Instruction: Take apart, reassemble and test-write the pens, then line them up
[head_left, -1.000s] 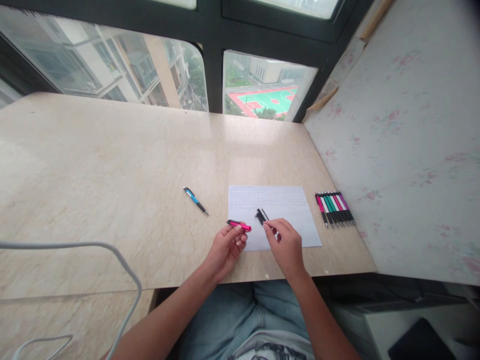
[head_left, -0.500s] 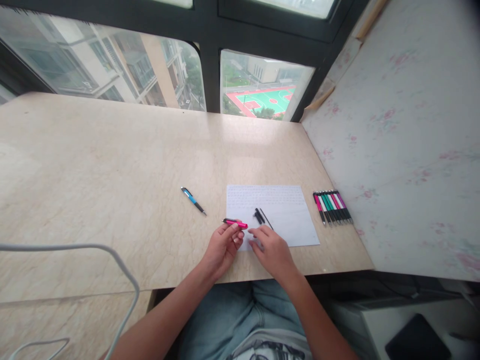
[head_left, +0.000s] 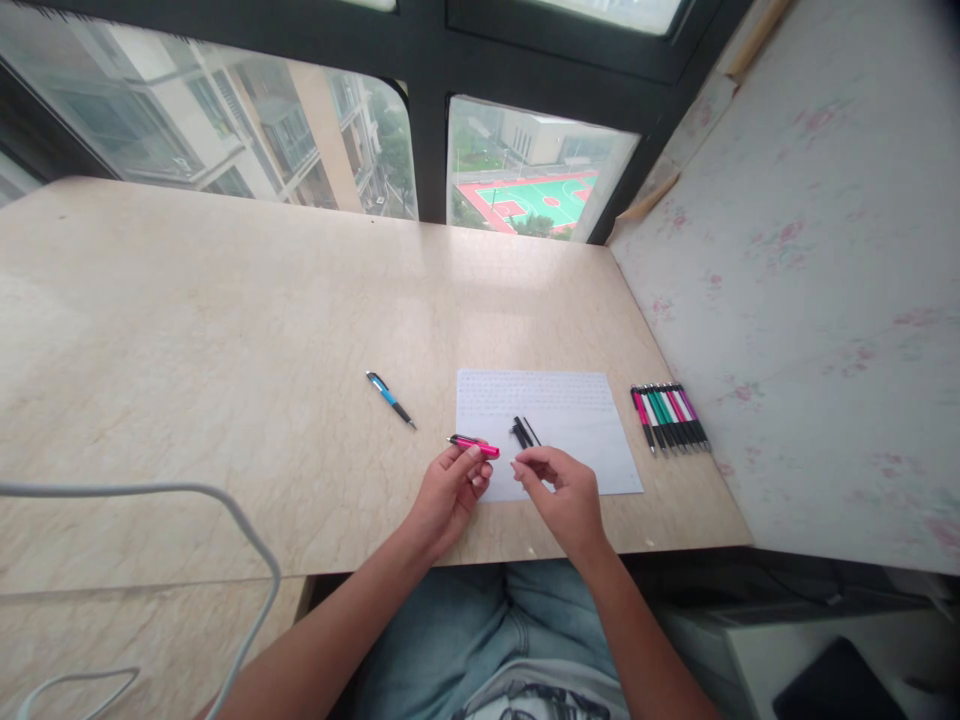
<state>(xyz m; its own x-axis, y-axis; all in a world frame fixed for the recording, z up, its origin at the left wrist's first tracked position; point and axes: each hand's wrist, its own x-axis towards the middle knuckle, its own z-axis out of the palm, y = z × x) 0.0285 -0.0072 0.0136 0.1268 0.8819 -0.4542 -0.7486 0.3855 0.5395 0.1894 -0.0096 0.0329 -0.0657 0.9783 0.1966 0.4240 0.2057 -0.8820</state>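
My left hand holds a pink pen barrel with a black clip end, its open pink end pointing right. My right hand is a little to the right of it, thumb and forefinger pinched together. Whatever sits in that pinch is too small to make out. Under both hands lies a sheet of lined paper with writing across its upper part. On the sheet rest short black pen parts and a thin dark refill, just beyond my right fingertips.
A blue pen lies on the marble-patterned tabletop, left of the paper. At right, several pens in mixed colours form a row near the flowered wall. A grey cable arches across the left front.
My right hand has moved slightly right, away from the barrel's end, and its fingers have closed into a pinch. The left hand still holds the pink barrel. The view has shifted slightly.
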